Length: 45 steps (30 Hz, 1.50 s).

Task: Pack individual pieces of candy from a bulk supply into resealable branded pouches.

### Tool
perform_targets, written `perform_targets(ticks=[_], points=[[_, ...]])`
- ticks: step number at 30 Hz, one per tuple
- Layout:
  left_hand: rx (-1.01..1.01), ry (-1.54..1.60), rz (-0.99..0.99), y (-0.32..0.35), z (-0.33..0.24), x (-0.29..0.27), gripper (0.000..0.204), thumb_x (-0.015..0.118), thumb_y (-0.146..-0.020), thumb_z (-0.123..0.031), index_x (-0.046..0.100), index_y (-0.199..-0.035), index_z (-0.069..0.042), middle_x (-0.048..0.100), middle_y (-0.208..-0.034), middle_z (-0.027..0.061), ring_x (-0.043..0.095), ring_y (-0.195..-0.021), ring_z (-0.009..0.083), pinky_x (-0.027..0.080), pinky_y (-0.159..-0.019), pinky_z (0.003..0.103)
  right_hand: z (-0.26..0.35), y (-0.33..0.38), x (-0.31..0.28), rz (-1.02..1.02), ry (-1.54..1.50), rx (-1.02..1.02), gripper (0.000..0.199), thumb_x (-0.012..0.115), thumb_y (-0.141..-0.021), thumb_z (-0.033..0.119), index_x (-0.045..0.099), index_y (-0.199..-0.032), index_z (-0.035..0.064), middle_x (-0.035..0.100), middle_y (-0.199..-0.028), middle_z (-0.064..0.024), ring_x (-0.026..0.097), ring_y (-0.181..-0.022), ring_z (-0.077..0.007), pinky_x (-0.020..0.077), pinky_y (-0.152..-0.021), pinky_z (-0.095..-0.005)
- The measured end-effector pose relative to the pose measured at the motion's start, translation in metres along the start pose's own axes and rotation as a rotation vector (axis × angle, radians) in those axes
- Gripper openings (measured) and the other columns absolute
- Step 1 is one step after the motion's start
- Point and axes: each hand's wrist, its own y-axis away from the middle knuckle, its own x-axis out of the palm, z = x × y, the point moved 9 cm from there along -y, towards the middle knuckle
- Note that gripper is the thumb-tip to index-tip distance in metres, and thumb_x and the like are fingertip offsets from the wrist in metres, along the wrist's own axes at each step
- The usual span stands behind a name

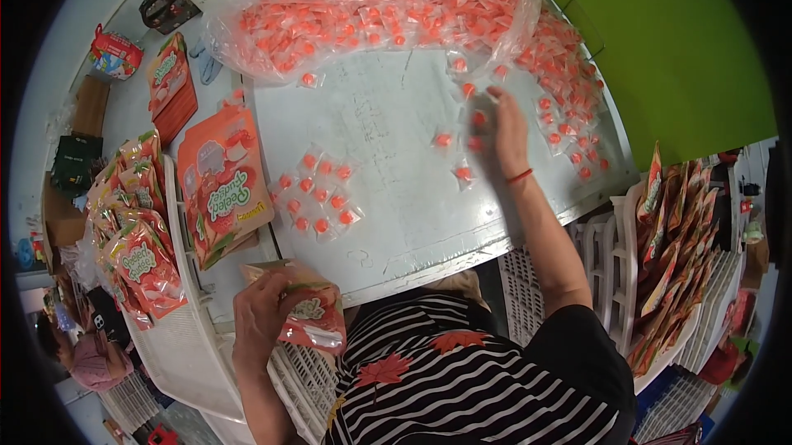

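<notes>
My left hand [260,305] grips a red and green pouch [312,313] by its upper part, just off the near edge of the table. Over the right half of the table, my right hand [510,136] reaches out, its fingers smeared by motion. Beside those fingers lie a few clear-wrapped red candies [464,174], and whether any is held cannot be made out. A loose cluster of the same wrapped candies [318,195] rests left of the middle. At the table's left edge lies a stack of flat red pouches [221,181].
A large clear plastic bag [371,8] heaped with wrapped candies fills the back, spilling into a pile [569,98] at right. Crates of filled pouches stand at left [144,259] and right [676,255]. A green panel [676,49] borders the far right. Other people sit at lower left.
</notes>
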Motion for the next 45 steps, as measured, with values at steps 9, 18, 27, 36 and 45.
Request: perform_targets(ticks=[9, 18, 27, 36, 45], points=[[0.026, 0.062, -0.054, -0.001, -0.003, 0.003, 0.023, 0.076, -0.072, -0.015, 0.062, -0.086, -0.002, 0.063, -0.078, 0.0114, 0.061, -0.066, 0.0295, 0.048, -0.059, 0.037, 0.021, -0.037, 0.038, 0.330, 0.290, -0.215, 0.036, 0.040, -0.100, 0.029, 0.058, -0.115, 0.0013, 0.064, -0.108, -0.0126, 0.062, -0.101, -0.0245, 0.0462, -0.088, -0.0335], [-0.041, 0.061, 0.009, 0.001, 0.003, 0.002, 0.023, 0.073, -0.073, -0.006, 0.065, -0.093, 0.000, 0.067, -0.090, 0.0134, 0.066, -0.068, 0.0253, 0.051, -0.063, 0.033, -0.040, -0.017, -0.009, 0.100, -1.026, 0.391, 0.040, 0.037, -0.102, 0.034, 0.049, -0.122, 0.0008, 0.062, -0.112, -0.0141, 0.061, -0.104, -0.0228, 0.0473, -0.092, -0.0321], [0.027, 0.076, -0.048, 0.004, -0.006, 0.001, 0.022, 0.075, -0.073, -0.013, 0.061, -0.085, -0.003, 0.063, -0.081, 0.0118, 0.062, -0.069, 0.0317, 0.049, -0.062, 0.038, 0.046, -0.049, 0.036, 0.017, 0.436, -0.435, 0.022, 0.050, -0.095, 0.013, 0.058, -0.109, -0.0019, 0.063, -0.109, -0.0183, 0.064, -0.094, -0.0346, 0.0520, -0.081, -0.0402], [-0.018, 0.033, -0.058, 0.013, 0.001, -0.003, 0.019, 0.074, -0.072, -0.009, 0.063, -0.085, 0.000, 0.062, -0.076, 0.0131, 0.062, -0.068, 0.0306, 0.048, -0.061, 0.037, 0.029, -0.011, 0.052, 0.433, 0.217, -0.231, 0.031, 0.045, -0.096, 0.020, 0.057, -0.116, -0.0009, 0.059, -0.118, -0.0195, 0.057, -0.107, -0.0357, 0.0448, -0.094, -0.0370], [0.061, 0.072, -0.082, 0.004, -0.008, -0.009, 0.020, 0.074, -0.073, -0.010, 0.063, -0.087, -0.002, 0.063, -0.081, 0.0123, 0.062, -0.069, 0.0308, 0.048, -0.060, 0.035, 0.060, 0.058, 0.061, 0.476, 0.557, -0.564, 0.074, 0.064, -0.081, 0.050, 0.041, -0.139, 0.0116, 0.030, -0.146, -0.0171, 0.026, -0.136, -0.0408, 0.0255, -0.108, -0.0510]])
